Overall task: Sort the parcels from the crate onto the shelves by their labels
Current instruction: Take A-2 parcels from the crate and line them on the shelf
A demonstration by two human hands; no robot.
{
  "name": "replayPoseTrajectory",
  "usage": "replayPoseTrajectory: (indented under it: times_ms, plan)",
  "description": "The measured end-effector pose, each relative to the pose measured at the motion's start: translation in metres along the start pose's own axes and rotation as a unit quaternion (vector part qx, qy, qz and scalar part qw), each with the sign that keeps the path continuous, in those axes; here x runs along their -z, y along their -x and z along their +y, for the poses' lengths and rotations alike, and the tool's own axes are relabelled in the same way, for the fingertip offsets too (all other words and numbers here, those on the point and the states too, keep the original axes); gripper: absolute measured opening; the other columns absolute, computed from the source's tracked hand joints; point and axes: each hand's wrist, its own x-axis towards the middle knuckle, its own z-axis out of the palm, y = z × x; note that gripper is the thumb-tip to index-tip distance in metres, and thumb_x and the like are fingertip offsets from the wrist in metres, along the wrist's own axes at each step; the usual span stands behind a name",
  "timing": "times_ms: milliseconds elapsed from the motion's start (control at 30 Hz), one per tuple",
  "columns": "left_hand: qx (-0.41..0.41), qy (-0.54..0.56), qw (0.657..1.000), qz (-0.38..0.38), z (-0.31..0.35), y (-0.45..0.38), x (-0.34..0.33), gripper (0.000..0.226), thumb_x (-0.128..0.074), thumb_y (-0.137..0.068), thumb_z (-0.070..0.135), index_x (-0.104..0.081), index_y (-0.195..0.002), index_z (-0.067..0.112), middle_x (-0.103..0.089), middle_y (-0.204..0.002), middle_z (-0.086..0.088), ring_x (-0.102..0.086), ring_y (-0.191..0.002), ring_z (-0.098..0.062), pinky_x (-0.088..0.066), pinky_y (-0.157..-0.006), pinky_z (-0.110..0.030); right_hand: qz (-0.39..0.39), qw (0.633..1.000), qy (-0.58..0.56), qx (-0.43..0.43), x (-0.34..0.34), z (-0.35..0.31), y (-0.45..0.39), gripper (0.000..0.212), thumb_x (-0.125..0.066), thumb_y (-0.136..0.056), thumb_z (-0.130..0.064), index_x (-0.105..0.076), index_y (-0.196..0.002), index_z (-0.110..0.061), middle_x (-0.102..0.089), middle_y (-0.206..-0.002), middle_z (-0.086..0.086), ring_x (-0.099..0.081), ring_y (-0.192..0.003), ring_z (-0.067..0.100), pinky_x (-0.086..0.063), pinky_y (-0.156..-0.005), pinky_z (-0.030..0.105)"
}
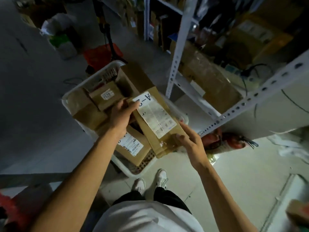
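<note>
Above the crate (71, 91) I hold one parcel (155, 121), a flat brown cardboard piece tilted up toward me. A long white label (157, 119) runs down its face, with a handwritten tag (144, 99) at the far end that starts "A-"; what follows sits under my thumb, so I can't read the whole code. My left hand (121, 116) pinches the far left corner, thumb on top. My right hand (189, 143) takes the near right corner, fingers curled over the edge.

It looks light and fairly stiff, though thin enough to bend if I carried it by one corner. The tape on the near end looks glossy and may be slick, so I judge the bare cardboard edges the better hold, both hands on opposite corners as now.

Under it the crate holds more parcels: a small box (107, 96) with a tiny white sticker, a plain carton (137, 77) at the back, and a box (133, 146) whose label my left forearm partly covers. None of that print is legible from here.

Right of the crate stand the white shelves (177, 61), their perforated posts clear but the contents dim and smeared. I see no shelf markings, so I can't tell which level matches the tag. My shoes (150, 181) stand just short of the crate.
</note>
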Motion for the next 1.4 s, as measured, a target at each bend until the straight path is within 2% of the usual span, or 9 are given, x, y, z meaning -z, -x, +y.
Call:
replayPoseTrajectory:
  times_ms: [133, 300, 467, 600, 700, 867, 1033, 1233, 1400]
  plan:
    - [0.025, 0.028, 0.998, 0.041, -0.018, 0.024, -0.016, 0.051, -0.084, -0.071, 0.046, -0.058, -0.113, 0.033, -0.056, -0.132, -0.001, -0.054, -0.121, -0.025, -0.046, -0.103, -0.053, 0.128, 0.989, -0.064, 0.024, -0.007, 0.013, 0.032, 0.059, -0.062, -0.087, -0.03, -0.048, -0.142, -0.015, -0.068, -0.123, 0.009, -0.069, -0.108, 0.025, -0.059, -0.08, 0.032]
    - [0.03, -0.001, 0.999, 0.016, -0.045, 0.074, -0.044, 0.057, -0.074, -0.084, 0.045, -0.044, -0.132, 0.04, -0.048, -0.111, 0.017, -0.057, -0.112, -0.018, -0.052, -0.098, -0.05, 0.225, 0.967, -0.12, 0.015, -0.009, 0.035, 0.078, 0.073, -0.066, -0.08, -0.033, -0.037, -0.148, -0.03, -0.066, -0.125, -0.006, -0.068, -0.111, 0.016, -0.06, -0.079, 0.035]
    - [-0.018, -0.149, 0.968, -0.2, -0.058, 0.107, -0.068, 0.098, -0.076, -0.073, 0.045, -0.019, -0.151, 0.038, -0.048, -0.144, -0.001, -0.051, -0.124, -0.02, -0.046, -0.1, -0.039, 0.345, 0.923, -0.167, 0.015, 0.032, 0.048, 0.125, 0.073, -0.069, -0.075, -0.045, -0.047, -0.142, -0.023, -0.065, -0.13, 0.005, -0.064, -0.117, 0.022, -0.059, -0.086, 0.04]
    - [-0.004, -0.201, 0.877, -0.436, -0.059, 0.125, -0.104, 0.107, -0.077, -0.072, 0.036, -0.004, -0.147, 0.058, -0.046, -0.149, 0.003, -0.048, -0.132, -0.019, -0.044, -0.106, -0.042, 0.432, 0.881, -0.188, 0.045, 0.083, 0.046, 0.164, 0.046, -0.066, -0.079, -0.039, -0.058, -0.12, -0.02, -0.067, -0.117, 0.008, -0.066, -0.109, 0.025, -0.059, -0.08, 0.036]
    - [-0.001, -0.222, 0.849, -0.479, -0.073, 0.158, -0.152, 0.092, -0.08, -0.08, 0.022, -0.019, -0.144, 0.049, -0.053, -0.139, 0.002, -0.056, -0.124, -0.019, -0.055, -0.096, -0.039, 0.481, 0.847, -0.212, 0.079, 0.119, 0.051, 0.191, 0.043, -0.066, -0.079, -0.03, -0.057, -0.12, -0.021, -0.064, -0.126, 0.012, -0.065, -0.115, 0.026, -0.058, -0.093, 0.041]
    - [0.039, -0.193, 0.856, -0.478, -0.117, 0.228, -0.231, 0.057, -0.078, -0.083, 0.014, -0.036, -0.118, 0.029, -0.059, -0.124, -0.011, -0.067, -0.107, -0.028, -0.061, -0.075, -0.036, 0.527, 0.823, -0.179, 0.113, 0.175, 0.056, 0.247, 0.079, -0.07, -0.078, -0.033, -0.036, -0.148, -0.025, -0.056, -0.139, 0.003, -0.06, -0.123, 0.019, -0.057, -0.095, 0.044]
    - [0.055, -0.199, 0.832, -0.516, -0.166, 0.302, -0.299, 0.072, -0.084, -0.061, 0.038, -0.037, -0.112, 0.017, -0.062, -0.119, -0.02, -0.069, -0.102, -0.034, -0.061, -0.075, -0.04, 0.53, 0.825, -0.146, 0.133, 0.222, 0.065, 0.301, 0.065, -0.062, -0.086, -0.026, -0.04, -0.147, -0.027, -0.066, -0.13, -0.001, -0.069, -0.111, 0.021, -0.061, -0.084, 0.043]
    - [0.021, -0.23, 0.737, -0.635, -0.205, 0.361, -0.362, 0.071, -0.079, -0.079, 0.029, -0.044, -0.141, 0.027, -0.067, -0.123, -0.004, -0.069, -0.107, -0.02, -0.058, -0.083, -0.031, 0.579, 0.802, -0.083, 0.121, 0.259, 0.085, 0.376, 0.073, -0.065, -0.086, -0.034, -0.032, -0.15, -0.044, -0.06, -0.136, -0.015, -0.062, -0.122, 0.012, -0.058, -0.092, 0.04]
    - [-0.025, -0.287, 0.649, -0.704, -0.232, 0.401, -0.392, 0.061, -0.075, -0.076, 0.036, -0.05, -0.132, 0.033, -0.067, -0.119, 0.004, -0.068, -0.104, -0.009, -0.056, -0.078, -0.021, 0.655, 0.745, -0.087, 0.092, 0.273, 0.107, 0.428, 0.072, -0.063, -0.088, -0.039, -0.03, -0.151, -0.045, -0.057, -0.14, -0.013, -0.059, -0.124, 0.011, -0.059, -0.09, 0.033]
